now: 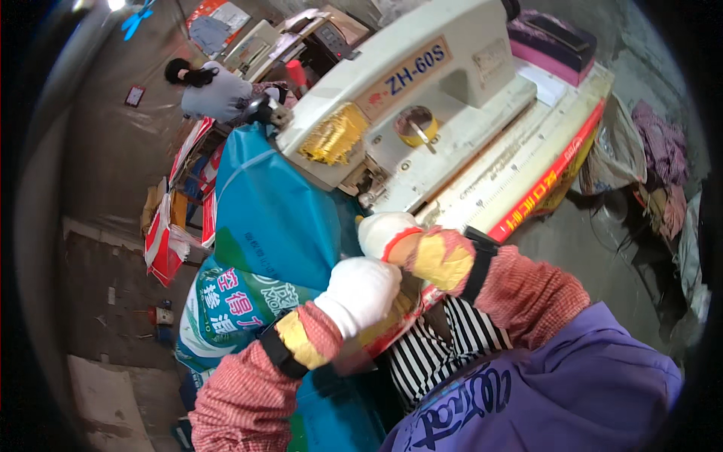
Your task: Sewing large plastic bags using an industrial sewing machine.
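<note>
Cream sewing machine [422, 98] on a pale worktop [520, 162] with red front edge, blue woven bag [279, 218] draped over it, gloved left hand [360, 290] and right hand [385, 232] both closed on bag edge, dusty concrete floor [113, 294], another person [215, 90] beyond.

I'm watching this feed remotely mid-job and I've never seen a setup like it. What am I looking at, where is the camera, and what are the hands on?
There is one picture, taken by a wide fisheye camera on the worker's head, looking down, so straight edges bend near the rim. No robot is involved: these are a person's two hands in white gloves with checked red sleeve covers. The big cream-white industrial sewing machine stands on a pale worktable with a red front edge. A large blue-green woven plastic sack hangs from under the machine's head toward the floor. The left hand is closed over the sack's bunched edge near the table edge. The right hand is closed too, just beyond it, close to the needle area; what it grips is hidden. Another person works in the background, upper left.
</note>
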`<state>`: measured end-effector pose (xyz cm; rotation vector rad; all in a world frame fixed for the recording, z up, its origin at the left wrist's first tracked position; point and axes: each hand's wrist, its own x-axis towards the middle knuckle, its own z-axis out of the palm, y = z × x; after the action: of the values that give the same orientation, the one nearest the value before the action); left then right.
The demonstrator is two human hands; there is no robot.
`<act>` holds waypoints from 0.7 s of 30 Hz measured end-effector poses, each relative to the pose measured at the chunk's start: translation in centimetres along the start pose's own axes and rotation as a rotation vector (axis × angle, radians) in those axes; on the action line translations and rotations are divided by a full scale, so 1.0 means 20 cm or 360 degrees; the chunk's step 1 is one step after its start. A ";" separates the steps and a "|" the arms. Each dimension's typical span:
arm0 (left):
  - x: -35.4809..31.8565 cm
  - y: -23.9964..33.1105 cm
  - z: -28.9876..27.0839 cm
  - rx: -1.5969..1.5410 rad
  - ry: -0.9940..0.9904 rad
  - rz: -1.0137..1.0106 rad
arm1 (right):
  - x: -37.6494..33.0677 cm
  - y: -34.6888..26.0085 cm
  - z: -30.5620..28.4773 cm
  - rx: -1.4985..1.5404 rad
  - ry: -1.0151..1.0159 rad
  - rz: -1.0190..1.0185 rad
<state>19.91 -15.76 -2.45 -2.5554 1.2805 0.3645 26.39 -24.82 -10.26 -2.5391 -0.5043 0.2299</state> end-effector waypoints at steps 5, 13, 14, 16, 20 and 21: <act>0.04 -0.37 0.22 0.0064 0.0194 -0.0431 | 0.03 0.04 0.00 0.1303 -0.0278 0.0209; -0.28 -0.29 0.11 -0.0818 0.0395 -0.0894 | -0.18 -0.27 -0.08 0.0116 0.0053 -0.0177; -0.44 -0.23 0.14 -0.0605 0.0506 -0.0654 | -0.16 -0.30 -0.07 -0.0068 0.0064 -0.0219; -0.73 -0.14 0.05 -0.0462 0.0571 -0.0437 | -0.08 -0.31 -0.03 -0.0339 -0.0035 -0.0171; -1.04 0.07 -0.39 0.0549 0.0598 -0.0639 | 0.09 -0.37 0.05 -0.0445 0.0195 -0.0082; -1.11 0.07 -0.44 0.0835 0.0809 -0.0603 | 0.07 -0.44 0.05 -0.0452 0.0202 -0.0121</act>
<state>6.79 -3.19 13.04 -2.4002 0.8301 -0.6468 24.69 -16.98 -6.46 -2.7792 -0.6197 -0.0345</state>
